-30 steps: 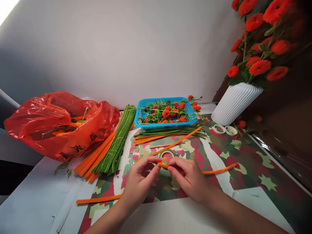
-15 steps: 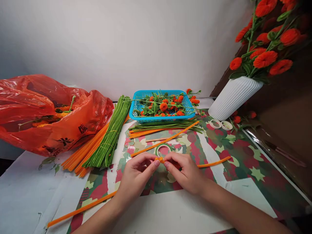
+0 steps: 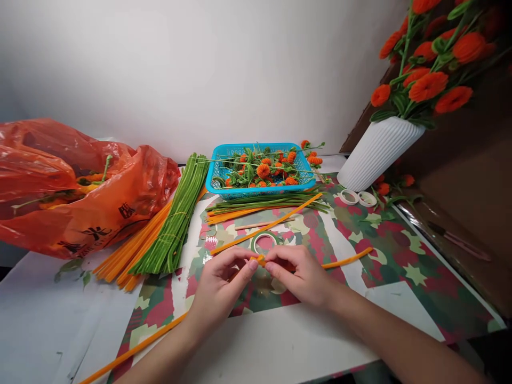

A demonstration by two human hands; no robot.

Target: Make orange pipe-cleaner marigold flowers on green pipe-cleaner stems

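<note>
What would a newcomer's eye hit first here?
Probably the large orange-red flowers in the ribbed white vase at right. Next, the shiny red plastic bag at far left and the blue basket of smaller orange flowers at back centre. Lower centre, the left hand and right hand pinch a fuzzy orange strip.

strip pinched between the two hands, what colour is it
Orange; the strip between the left hand and right hand shows in the head view, the only one.
</note>
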